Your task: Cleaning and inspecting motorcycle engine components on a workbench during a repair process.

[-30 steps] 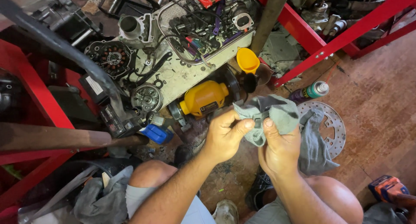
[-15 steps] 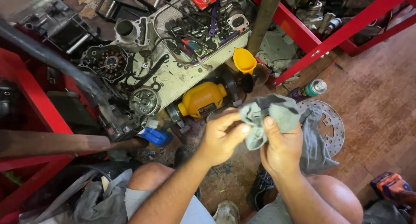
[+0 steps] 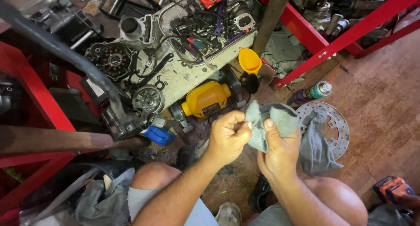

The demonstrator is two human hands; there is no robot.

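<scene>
Cluttered workshop floor below: left hand [image 3: 227, 136] and right hand [image 3: 278, 149] meet, fingers pinching a grey rag [image 3: 280, 121] (crumpled, draping rightward over a brake disc [image 3: 339, 121])

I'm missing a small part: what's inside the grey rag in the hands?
Nothing shows. The grey rag is bunched between the left hand and right hand; its folds and the fingers cover whatever it may wrap. Its loose end drapes over the brake disc.

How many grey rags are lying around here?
2. One grey rag is gripped in both hands, left hand and right hand. Another rag lies bottom left by the knee. More may be hidden.
</scene>
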